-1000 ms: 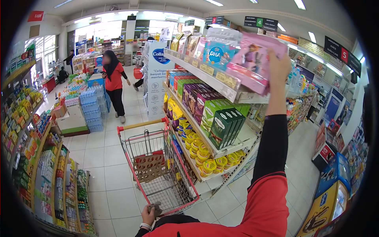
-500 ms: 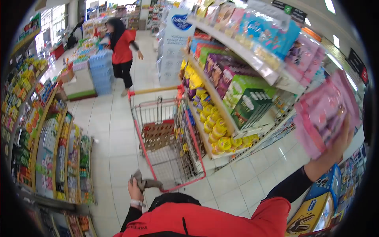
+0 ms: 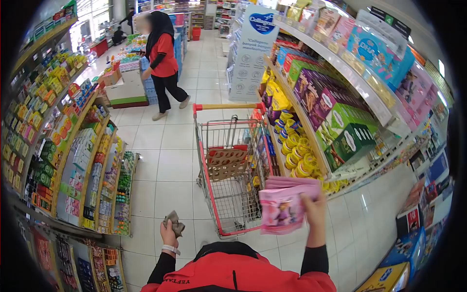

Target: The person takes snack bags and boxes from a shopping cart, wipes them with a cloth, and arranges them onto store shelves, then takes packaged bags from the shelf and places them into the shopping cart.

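My right hand (image 3: 314,211) grips several pink pouches (image 3: 284,204) held together in front of me, just beyond the near right corner of a shopping cart (image 3: 221,232). My left hand (image 3: 169,235) is closed around a crumpled grey-brown cloth (image 3: 173,223), left of the cart. The cart has red edges and an orange-red handle on its far side. A perforated brown panel (image 3: 227,161) shows inside it, and its wire basket looks bare. More pink packs (image 3: 416,100) stand at the right end of the upper shelf.
A shelf unit on the right carries snack boxes (image 3: 348,126) and yellow tubs (image 3: 301,155). Stocked shelves (image 3: 82,160) line the left. A tall collagen display (image 3: 253,58) stands beyond the cart. A person in a red shirt (image 3: 163,61) walks near a counter.
My right hand has brought the pink pouches from the far right, near the upper shelf, down and left toward the cart. The cloth stays in my left hand. The other person has turned leftward.
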Available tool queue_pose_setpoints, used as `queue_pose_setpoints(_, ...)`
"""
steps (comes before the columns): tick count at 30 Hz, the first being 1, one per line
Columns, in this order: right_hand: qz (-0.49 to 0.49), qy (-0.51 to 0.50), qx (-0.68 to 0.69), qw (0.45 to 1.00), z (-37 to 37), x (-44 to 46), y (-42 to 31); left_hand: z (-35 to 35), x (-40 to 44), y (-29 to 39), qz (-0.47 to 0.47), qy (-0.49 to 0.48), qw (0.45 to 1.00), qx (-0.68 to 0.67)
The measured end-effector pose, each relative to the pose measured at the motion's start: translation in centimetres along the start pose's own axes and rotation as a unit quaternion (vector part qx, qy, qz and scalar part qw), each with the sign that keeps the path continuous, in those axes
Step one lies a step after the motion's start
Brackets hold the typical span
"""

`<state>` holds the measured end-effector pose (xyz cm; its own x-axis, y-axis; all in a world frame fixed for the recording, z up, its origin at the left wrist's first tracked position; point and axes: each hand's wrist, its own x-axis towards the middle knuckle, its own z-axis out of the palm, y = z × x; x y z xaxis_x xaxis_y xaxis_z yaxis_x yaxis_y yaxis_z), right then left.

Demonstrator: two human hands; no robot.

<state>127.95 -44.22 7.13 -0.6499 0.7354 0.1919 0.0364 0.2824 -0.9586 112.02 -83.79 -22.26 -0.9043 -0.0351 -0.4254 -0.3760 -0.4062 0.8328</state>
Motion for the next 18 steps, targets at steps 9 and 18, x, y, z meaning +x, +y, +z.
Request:
queue_pose_setpoints(9, 0.142, -0.289, -0.008, 0.947, 12.2, 8.1, 26.3, -9.9, -7.1, -11.4, 0.042, 0.26, 0.963, 0.062)
queue_pose_setpoints(18, 0.199, -0.409, -0.071, 0.888, 22.6, 15.4, 40.2, -6.2, -24.7, -17.9, -0.096, 0.382, 0.908, -0.14)
